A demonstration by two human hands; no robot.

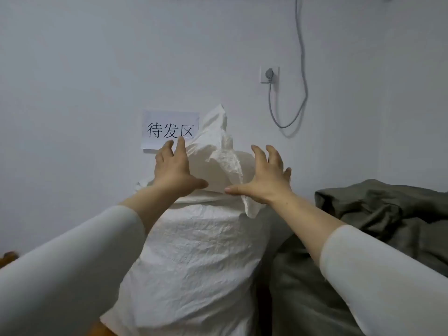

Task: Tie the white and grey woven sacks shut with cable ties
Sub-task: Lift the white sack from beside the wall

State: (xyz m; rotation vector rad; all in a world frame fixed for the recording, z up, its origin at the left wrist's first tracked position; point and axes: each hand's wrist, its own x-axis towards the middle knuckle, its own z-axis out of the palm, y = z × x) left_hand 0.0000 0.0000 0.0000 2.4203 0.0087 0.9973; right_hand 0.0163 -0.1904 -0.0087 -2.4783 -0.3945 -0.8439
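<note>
Both left hand (173,170) and right hand (264,180), splayed empty, flank the white sack (194,251), grey sack (388,214) alongside.

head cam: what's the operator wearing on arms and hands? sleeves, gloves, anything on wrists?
Both arms are in plain, long off-white sleeves with no print or markings: left sleeve, right sleeve. The cuffs end partway along the forearms. The left hand and right hand are bare: no gloves, and no rings, watch or wristband visible.
</note>
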